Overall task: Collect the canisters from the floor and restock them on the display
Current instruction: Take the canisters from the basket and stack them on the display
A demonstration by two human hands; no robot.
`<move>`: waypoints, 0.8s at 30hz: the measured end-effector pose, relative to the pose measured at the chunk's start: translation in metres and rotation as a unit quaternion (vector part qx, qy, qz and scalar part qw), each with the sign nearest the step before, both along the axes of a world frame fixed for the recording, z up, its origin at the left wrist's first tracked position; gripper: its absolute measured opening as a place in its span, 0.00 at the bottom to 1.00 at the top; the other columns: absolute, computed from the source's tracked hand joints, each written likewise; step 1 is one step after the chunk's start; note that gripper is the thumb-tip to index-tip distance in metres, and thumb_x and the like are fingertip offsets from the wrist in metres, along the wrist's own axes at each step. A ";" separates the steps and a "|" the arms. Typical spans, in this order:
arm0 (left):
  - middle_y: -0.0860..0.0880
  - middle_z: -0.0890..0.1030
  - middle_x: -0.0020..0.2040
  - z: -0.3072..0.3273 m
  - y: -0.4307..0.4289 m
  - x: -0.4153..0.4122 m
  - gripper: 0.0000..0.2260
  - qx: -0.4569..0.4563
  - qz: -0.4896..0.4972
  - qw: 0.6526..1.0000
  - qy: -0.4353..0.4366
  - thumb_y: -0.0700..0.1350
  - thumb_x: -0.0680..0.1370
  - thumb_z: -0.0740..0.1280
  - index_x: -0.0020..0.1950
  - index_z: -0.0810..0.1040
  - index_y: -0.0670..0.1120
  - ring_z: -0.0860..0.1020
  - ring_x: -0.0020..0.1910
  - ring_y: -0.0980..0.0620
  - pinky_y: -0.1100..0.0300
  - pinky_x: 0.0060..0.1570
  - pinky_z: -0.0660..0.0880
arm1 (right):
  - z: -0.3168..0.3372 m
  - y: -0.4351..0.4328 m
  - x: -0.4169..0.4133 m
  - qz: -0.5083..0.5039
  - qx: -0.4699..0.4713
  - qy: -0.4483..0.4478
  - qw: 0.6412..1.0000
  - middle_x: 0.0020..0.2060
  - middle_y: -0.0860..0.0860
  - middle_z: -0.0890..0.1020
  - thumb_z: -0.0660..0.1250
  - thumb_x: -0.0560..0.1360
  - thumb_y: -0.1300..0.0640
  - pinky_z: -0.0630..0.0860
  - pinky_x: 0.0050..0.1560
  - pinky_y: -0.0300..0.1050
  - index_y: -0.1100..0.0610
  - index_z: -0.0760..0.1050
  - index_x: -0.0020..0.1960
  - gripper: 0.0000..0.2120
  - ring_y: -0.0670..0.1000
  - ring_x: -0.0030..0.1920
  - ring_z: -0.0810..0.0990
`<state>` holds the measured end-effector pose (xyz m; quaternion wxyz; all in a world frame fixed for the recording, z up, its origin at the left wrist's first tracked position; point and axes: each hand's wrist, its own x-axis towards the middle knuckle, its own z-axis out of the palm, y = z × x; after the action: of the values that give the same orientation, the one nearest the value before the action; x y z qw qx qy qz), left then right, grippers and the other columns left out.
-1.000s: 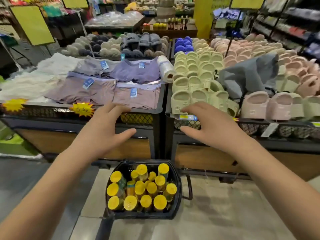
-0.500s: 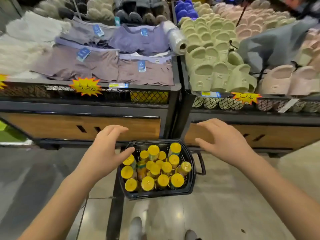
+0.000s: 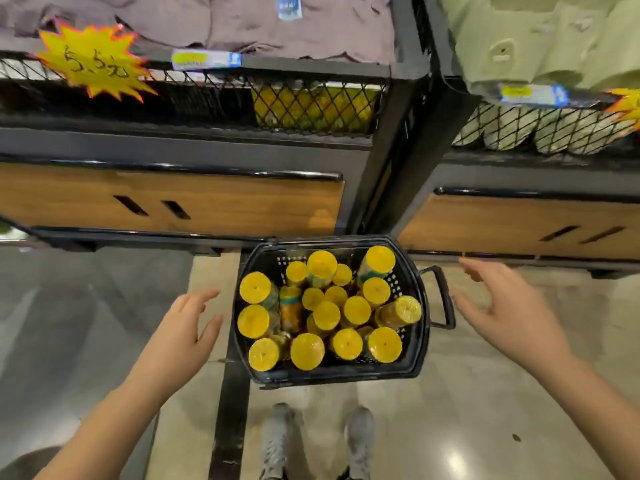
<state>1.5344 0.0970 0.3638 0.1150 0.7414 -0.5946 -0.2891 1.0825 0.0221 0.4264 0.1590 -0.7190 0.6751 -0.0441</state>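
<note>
A black plastic basket (image 3: 417,299) stands on the floor in front of the display stands, packed with several upright canisters with yellow lids (image 3: 325,315). My left hand (image 3: 183,332) hovers just left of the basket, fingers relaxed and spread, holding nothing. To the right of the basket, past its side handle (image 3: 443,296), my right hand (image 3: 509,306) is open with nothing in it. Neither hand touches the basket.
Two black-framed display stands with wooden cabinet fronts (image 3: 207,202) rise behind the basket, folded garments (image 3: 242,26) on the left one, green slippers (image 3: 540,36) on the right. A yellow price star (image 3: 93,67) hangs on the left mesh. My grey shoes (image 3: 315,441) stand just below the basket.
My view has tilted down from the display tops to the floor. Both hands have dropped from stand height to either side of the basket, staying open.
</note>
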 end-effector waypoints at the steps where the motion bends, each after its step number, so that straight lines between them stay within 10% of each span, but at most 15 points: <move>1: 0.49 0.73 0.66 -0.019 -0.001 0.000 0.21 0.016 0.011 1.000 -0.001 0.48 0.83 0.64 0.76 0.68 0.50 0.74 0.65 0.50 0.59 0.61 0.69 | -0.017 -0.004 -0.003 -0.001 0.006 0.001 1.000 0.64 0.48 0.79 0.65 0.77 0.42 0.77 0.59 0.52 0.52 0.71 0.73 0.27 0.51 0.63 0.77; 24: 0.48 0.78 0.57 -0.263 -0.063 0.009 0.18 0.109 0.237 0.961 0.097 0.51 0.84 0.62 0.74 0.70 0.51 0.78 0.55 0.45 0.54 0.53 0.70 | -0.257 -0.067 -0.030 -0.106 0.074 -0.058 0.990 0.65 0.56 0.75 0.71 0.78 0.52 0.70 0.60 0.49 0.56 0.68 0.74 0.27 0.56 0.66 0.75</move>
<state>1.5434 0.0338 0.1008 0.1552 0.8374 -0.3531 -0.3872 1.0530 -0.0446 0.1698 0.2450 -0.6257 0.7388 -0.0520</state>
